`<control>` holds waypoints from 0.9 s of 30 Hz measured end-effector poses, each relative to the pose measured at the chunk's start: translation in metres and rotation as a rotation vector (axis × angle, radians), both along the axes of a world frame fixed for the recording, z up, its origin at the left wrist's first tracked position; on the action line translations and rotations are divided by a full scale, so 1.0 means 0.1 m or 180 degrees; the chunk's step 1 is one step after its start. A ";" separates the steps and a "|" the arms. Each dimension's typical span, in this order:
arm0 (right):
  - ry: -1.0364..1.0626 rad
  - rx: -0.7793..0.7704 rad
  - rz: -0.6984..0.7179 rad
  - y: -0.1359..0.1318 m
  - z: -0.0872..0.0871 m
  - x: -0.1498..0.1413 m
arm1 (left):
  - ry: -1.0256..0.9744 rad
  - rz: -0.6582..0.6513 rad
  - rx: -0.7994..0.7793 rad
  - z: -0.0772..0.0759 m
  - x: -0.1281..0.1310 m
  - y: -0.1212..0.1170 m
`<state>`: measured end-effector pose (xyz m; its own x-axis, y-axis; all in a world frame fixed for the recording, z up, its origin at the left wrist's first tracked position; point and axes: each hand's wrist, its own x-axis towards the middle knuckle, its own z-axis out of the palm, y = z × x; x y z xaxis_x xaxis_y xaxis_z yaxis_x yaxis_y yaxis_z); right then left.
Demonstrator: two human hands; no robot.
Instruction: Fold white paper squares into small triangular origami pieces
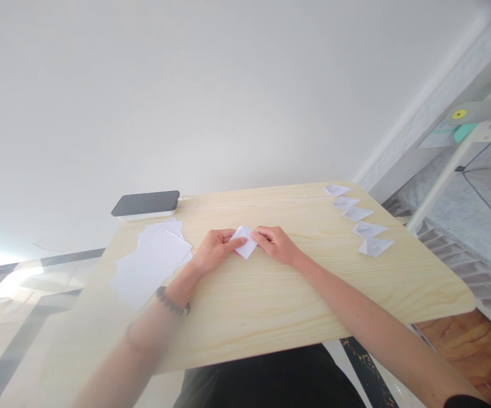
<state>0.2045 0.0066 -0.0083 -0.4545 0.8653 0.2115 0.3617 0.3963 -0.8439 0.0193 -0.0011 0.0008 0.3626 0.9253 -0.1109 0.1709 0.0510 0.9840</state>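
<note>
A small folded paper (pixel 245 249), white and diamond-shaped, is held between my two hands just above the middle of the table. My left hand (pixel 215 249) pinches its left side, thumb lying on top and fingers behind. At the right corner, my right hand (pixel 276 243) grips the paper between thumb and bent forefinger. Loose white paper sheets (pixel 152 258) lie in a spread pile left of my left hand. Several folded paper pieces (pixel 358 213), pointed in shape, stand in a slanting row on the right side of the table.
The pale wooden table (pixel 245 317) has rounded corners and meets a white wall at the back. A dark-topped phone-like device (pixel 146 204) with a white cable sits at the back left. A metal frame (pixel 440 181) stands beyond the right edge.
</note>
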 end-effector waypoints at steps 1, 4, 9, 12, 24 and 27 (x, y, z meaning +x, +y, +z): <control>-0.0002 0.0039 -0.0001 0.00 0.00 0.00 | 0.0048 0.0011 0.0035 0.00 0.00 0.00; -0.0012 0.0121 -0.0026 0.01 0.01 0.00 | 0.0111 -0.0067 0.0092 0.01 0.00 0.01; -0.0043 0.0109 -0.0065 0.02 0.00 0.01 | -0.0234 -0.0432 -0.0082 0.06 0.01 -0.01; -0.0042 0.0104 -0.0022 0.01 0.01 0.01 | -0.0254 -0.0460 -0.0054 0.05 0.00 -0.01; -0.0067 0.0094 -0.0045 0.01 0.00 0.01 | -0.0149 -0.0427 0.0041 0.05 0.01 -0.01; -0.0081 0.0103 -0.0057 0.01 0.00 0.01 | -0.0124 -0.0453 0.0060 0.05 0.00 -0.01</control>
<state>0.2050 0.0076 -0.0080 -0.4446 0.8662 0.2282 0.3902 0.4166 -0.8211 0.0195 -0.0023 0.0059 0.4940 0.8660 -0.0772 0.1367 0.0103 0.9906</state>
